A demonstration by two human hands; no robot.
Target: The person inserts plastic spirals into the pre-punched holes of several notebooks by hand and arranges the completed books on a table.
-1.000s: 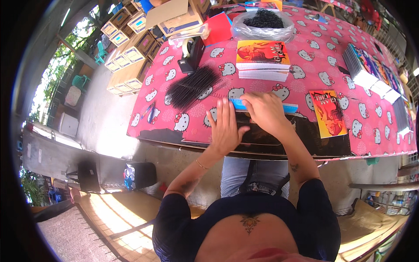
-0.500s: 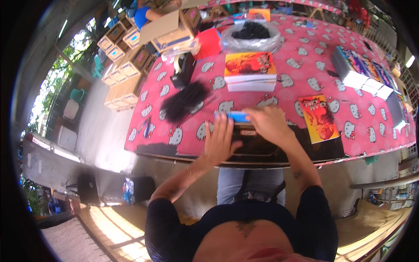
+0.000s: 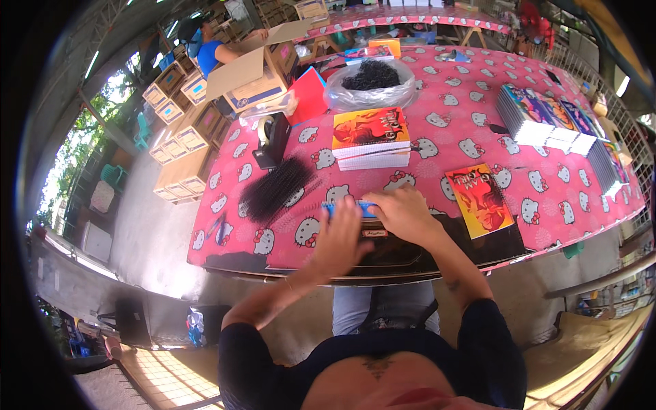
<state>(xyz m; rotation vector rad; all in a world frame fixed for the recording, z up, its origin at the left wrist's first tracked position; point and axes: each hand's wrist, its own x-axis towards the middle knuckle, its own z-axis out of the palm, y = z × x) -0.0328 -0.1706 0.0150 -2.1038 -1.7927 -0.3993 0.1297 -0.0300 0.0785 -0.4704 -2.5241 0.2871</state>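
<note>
A narrow blue piece (image 3: 350,209) lies across the front of the table, a dark coil running along its edge; its kind is hard to make out. My right hand (image 3: 407,214) is curled over its right end, thumb and fingers pressed on it. Over its left part is my left hand (image 3: 339,236), fingers stretched out, thumb apart, partly smeared by motion. Below both hands is a dark board (image 3: 393,254) with a small label. A loose bundle of black spiral coils (image 3: 277,191) is left of my hands. One red and yellow notebook (image 3: 480,200) lies flat to the right.
Beyond my hands stand a notebook stack (image 3: 371,154), a clear bag (image 3: 345,92) of black coils and a tape dispenser (image 3: 273,140). More notebooks (image 3: 547,119) line the right side. Cardboard boxes (image 3: 184,160) are piled at left, near a person (image 3: 210,55) in blue by an open carton (image 3: 263,78).
The view has shifted, so the table sits lower in it. My left hand has moved slightly over the blue piece and is more blurred. My right hand stays at its right end.
</note>
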